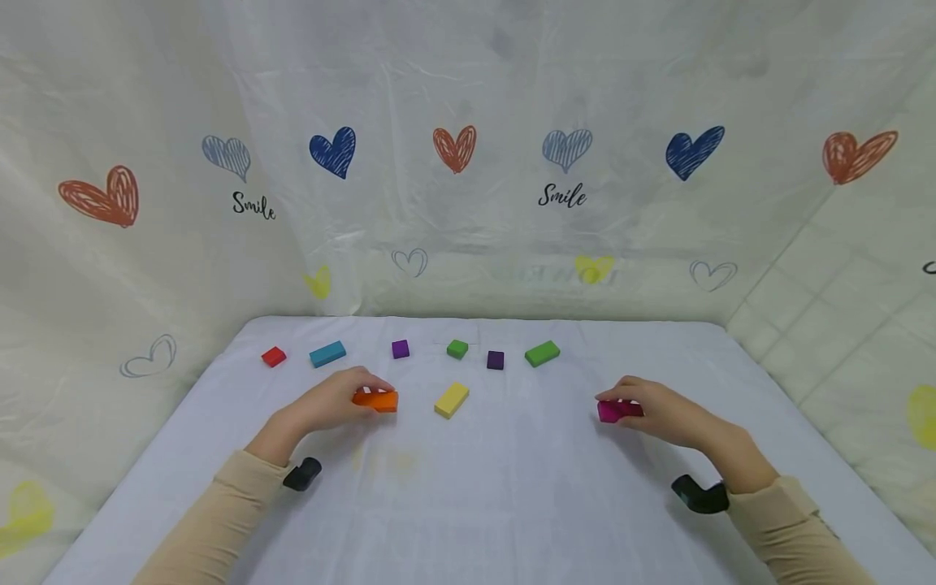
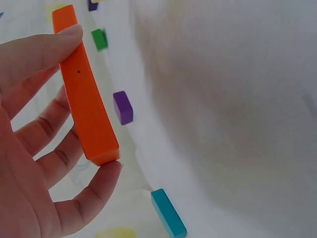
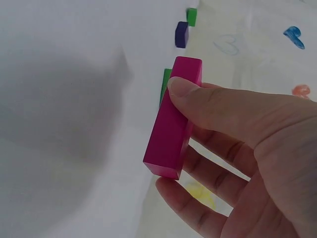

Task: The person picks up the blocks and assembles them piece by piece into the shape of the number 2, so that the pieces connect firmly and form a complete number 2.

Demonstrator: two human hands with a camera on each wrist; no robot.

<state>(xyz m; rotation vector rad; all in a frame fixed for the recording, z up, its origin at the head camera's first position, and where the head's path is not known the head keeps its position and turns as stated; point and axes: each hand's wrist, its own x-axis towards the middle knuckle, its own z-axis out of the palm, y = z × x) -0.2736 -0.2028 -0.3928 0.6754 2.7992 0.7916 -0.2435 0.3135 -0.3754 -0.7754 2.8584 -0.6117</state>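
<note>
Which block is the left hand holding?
The orange block: the left hand grips it, the right hand holds the pink one, and the other seven lie on the table.

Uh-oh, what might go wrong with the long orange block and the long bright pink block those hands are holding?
The left hand pinches the long orange rectangular block, so it might slip and drop. The same could happen to the long bright pink rectangular block in the right hand. If the left hand swings to its right, it might bump the yellow rectangular block lying nearby.
</note>
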